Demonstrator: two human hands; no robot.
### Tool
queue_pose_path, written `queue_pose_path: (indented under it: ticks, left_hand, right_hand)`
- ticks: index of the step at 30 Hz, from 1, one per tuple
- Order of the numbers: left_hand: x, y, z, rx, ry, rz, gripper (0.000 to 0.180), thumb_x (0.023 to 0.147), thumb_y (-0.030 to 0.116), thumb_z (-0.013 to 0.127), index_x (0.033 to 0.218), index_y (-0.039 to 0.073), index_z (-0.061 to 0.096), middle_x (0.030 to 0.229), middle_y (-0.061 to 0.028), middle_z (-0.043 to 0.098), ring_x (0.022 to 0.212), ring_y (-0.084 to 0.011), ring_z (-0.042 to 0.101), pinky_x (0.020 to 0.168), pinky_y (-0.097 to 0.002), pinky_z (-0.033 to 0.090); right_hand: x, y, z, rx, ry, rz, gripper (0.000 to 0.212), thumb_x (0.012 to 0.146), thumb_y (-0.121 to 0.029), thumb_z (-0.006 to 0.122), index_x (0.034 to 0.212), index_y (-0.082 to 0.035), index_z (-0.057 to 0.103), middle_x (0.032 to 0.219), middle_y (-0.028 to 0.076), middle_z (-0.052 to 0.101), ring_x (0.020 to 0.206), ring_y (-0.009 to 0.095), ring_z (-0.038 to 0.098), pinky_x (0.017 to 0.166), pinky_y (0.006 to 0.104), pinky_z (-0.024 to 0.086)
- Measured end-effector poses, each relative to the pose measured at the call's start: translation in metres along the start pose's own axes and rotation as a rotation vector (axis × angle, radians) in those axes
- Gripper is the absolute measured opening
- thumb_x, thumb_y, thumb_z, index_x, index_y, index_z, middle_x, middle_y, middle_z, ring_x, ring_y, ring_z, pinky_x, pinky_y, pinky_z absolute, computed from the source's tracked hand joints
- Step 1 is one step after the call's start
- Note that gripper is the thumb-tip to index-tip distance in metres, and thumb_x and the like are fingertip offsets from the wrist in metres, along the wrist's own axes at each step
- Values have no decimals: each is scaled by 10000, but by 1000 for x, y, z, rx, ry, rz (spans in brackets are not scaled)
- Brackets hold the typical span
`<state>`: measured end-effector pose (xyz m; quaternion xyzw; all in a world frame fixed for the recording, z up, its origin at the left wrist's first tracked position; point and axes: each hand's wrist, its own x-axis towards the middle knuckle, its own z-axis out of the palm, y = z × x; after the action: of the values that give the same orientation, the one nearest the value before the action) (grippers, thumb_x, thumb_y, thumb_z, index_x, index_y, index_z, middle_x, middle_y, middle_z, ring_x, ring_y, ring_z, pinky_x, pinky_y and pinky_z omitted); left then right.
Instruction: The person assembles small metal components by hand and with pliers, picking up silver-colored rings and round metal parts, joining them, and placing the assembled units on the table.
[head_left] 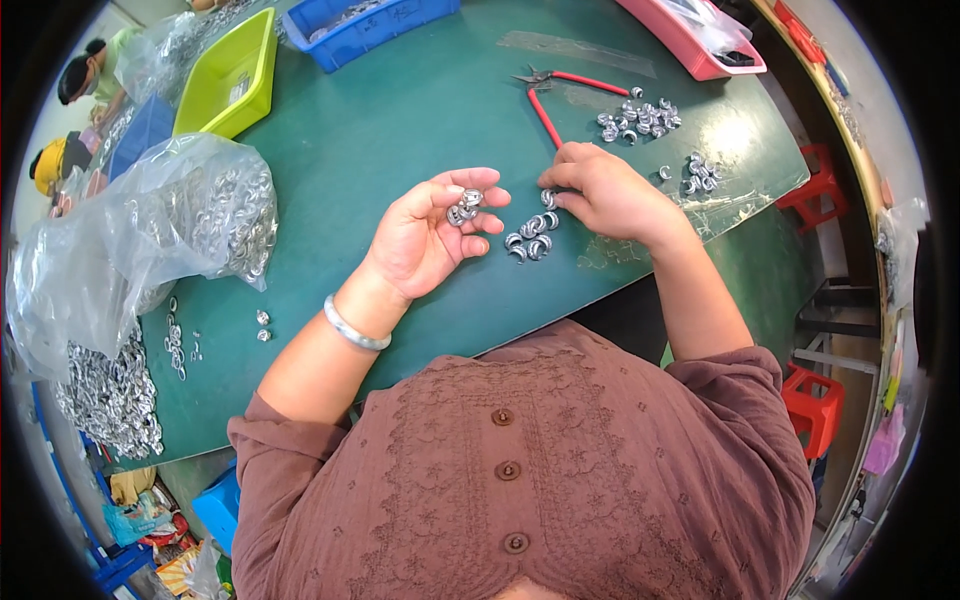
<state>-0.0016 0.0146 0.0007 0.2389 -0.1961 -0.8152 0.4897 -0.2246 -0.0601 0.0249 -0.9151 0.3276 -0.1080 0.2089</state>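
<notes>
Several small shiny silver curved metal pieces lie held in the fingers of my left hand, which is turned palm up above the table. My right hand reaches down to its right, thumb and fingertips closed around a similar curved metal piece at the top of a small group of loose pieces. These pieces look like open, C-shaped rings. Beyond my right hand lie red-handled pliers with their handles spread. Two more clusters of silver pieces rest to the right.
A green table carries a clear plastic bag of metal parts and a heap of metal parts at left. Green, blue and pink bins line the far side. People sit far left; red stools stand right.
</notes>
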Motion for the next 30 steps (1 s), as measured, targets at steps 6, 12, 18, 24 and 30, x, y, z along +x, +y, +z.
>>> queue_pose_path:
  ticks: [6, 12, 18, 24, 30]
  left_hand:
    - [-1, -2, -2, 108, 88, 0, 240, 832, 144, 479, 983, -20, 568, 982, -145, 592, 812, -217, 591, 618, -290, 496]
    - [0, -3, 8, 310, 218, -13, 162, 825, 124, 542, 942, 17, 579, 827, -45, 593, 724, -122, 566, 573, -234, 461]
    - [-1, -9, 12, 611, 247, 81, 176, 810, 112, 594, 965, 31, 573, 736, 18, 542, 596, -47, 473, 512, -169, 385]
    - [-2, -10, 16, 766, 211, 204, 184, 815, 135, 604, 962, 26, 584, 718, 30, 537, 588, -34, 445, 499, -162, 358]
    - [-2, -10, 14, 699, 238, 222, 160, 826, 126, 589, 949, 23, 597, 690, 25, 541, 569, -43, 438, 493, -171, 350]
  right_hand:
    - [0, 1, -3, 61, -21, -19, 172, 703, -61, 601, 868, -25, 568, 874, 107, 534, 908, 286, 505, 774, 357, 417]
    - [3, -10, -6, 313, -71, 4, 175, 671, -14, 618, 819, -10, 524, 794, 114, 561, 779, 257, 536, 697, 330, 429]
    - [12, -23, 0, 546, -49, -38, 153, 688, 5, 597, 813, -4, 508, 741, 75, 544, 712, 167, 513, 657, 280, 429]
    - [17, -33, 7, 616, 72, -129, 151, 696, 12, 604, 830, -5, 538, 745, 78, 556, 697, 170, 533, 630, 277, 439]
    - [17, -43, 14, 424, 280, -228, 232, 702, -12, 616, 919, -23, 535, 774, 93, 560, 742, 242, 546, 655, 332, 449]
